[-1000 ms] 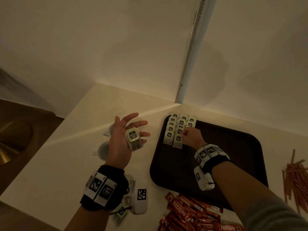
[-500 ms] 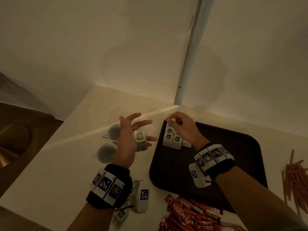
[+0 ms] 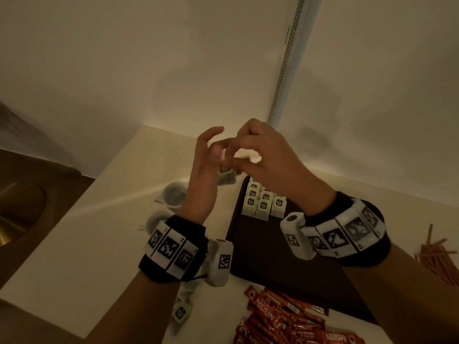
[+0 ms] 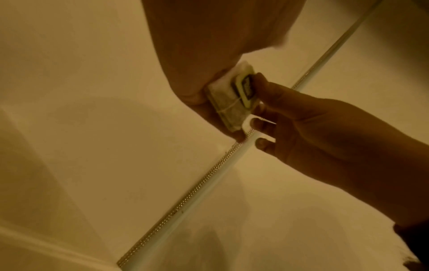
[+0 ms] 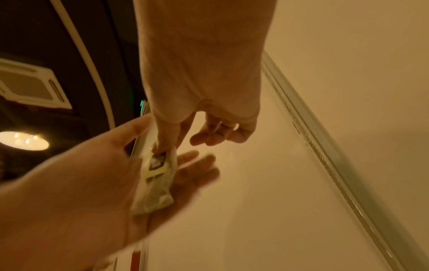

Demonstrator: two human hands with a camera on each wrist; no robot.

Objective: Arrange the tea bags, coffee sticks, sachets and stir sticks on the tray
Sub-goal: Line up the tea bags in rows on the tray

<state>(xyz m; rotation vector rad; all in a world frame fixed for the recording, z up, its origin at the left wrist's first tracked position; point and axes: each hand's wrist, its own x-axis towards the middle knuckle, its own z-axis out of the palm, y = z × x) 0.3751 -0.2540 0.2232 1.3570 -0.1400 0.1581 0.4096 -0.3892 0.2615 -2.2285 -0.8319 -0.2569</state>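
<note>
My left hand (image 3: 198, 170) is raised above the counter, fingers loosely spread, a small stack of tea bags (image 5: 154, 180) lying on them; my right hand (image 3: 263, 157) pinches the top one by its tag. Rows of tea bags (image 3: 263, 202) already sit in the tray's (image 3: 260, 256) far left corner; coffee sticks (image 3: 280, 316) near me.

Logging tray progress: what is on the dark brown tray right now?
Rows of white tea bags fill the dark brown tray's far left corner; the right hand hides the farthest ones.

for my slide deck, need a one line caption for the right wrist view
Right hand pinches a tea bag from the open left hand.
</note>
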